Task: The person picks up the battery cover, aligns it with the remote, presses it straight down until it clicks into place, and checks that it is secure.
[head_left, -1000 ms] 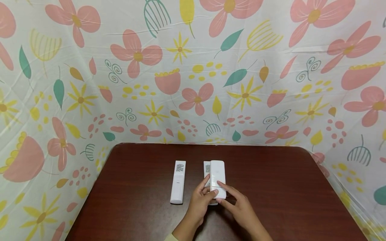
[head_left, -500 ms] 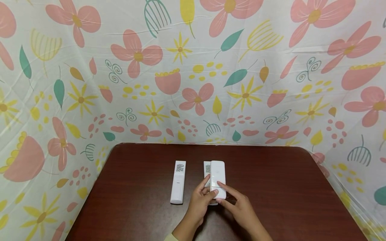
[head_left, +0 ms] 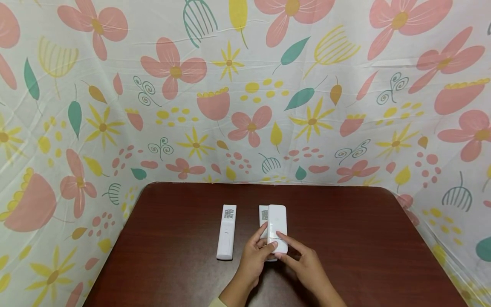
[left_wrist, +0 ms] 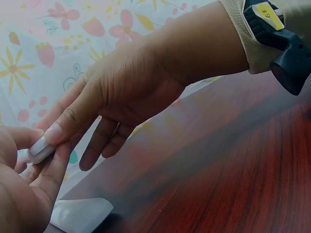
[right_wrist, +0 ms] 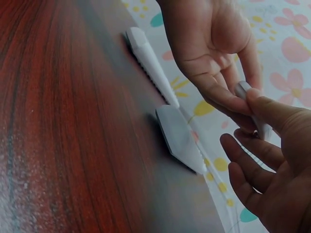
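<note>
Above the table, my two hands hold a slim white remote control (head_left: 277, 219), its plain back up and a seam across its lower part. My left hand (head_left: 251, 259) grips its lower left edge, thumb on top and fingers behind. With index finger and thumb, my right hand (head_left: 308, 263) pinches the lower right side. Partly hidden beneath lies a second white remote (head_left: 263, 213) with a printed label. Farther left, a third white remote (head_left: 226, 234) lies label up. In the right wrist view only the edge of the held remote (right_wrist: 243, 89) shows between the fingers.
The dark red-brown wooden table (head_left: 356, 238) has rounded far corners. A white cloth (head_left: 245, 166) printed with flowers and leaves hangs behind it and along both sides. A dark strapped device (left_wrist: 286, 58) sits on the right wrist's sleeve.
</note>
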The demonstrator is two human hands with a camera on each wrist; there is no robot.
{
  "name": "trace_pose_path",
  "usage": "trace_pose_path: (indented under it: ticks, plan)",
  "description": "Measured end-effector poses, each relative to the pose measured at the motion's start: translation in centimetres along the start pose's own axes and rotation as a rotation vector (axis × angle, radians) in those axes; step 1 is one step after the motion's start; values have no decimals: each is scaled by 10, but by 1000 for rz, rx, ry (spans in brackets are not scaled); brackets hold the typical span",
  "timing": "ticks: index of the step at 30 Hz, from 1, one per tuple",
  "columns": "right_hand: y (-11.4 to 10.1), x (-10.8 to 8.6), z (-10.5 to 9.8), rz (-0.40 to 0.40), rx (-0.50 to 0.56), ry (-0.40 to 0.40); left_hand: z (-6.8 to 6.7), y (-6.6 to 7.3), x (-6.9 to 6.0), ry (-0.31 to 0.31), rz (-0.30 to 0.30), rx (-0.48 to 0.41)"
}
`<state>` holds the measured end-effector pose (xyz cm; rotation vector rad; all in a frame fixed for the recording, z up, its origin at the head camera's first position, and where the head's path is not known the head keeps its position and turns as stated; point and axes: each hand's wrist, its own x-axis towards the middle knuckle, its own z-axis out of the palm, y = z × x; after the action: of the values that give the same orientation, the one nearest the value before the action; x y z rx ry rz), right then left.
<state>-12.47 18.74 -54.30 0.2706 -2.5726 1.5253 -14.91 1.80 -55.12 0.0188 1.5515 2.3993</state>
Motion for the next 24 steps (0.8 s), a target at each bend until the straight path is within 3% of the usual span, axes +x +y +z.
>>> trace_pose_path:
  ticks: [24]
  plan:
    - [-1, -1, 0, 11, 41, -10, -1, 0, -1, 7, -10, 3]
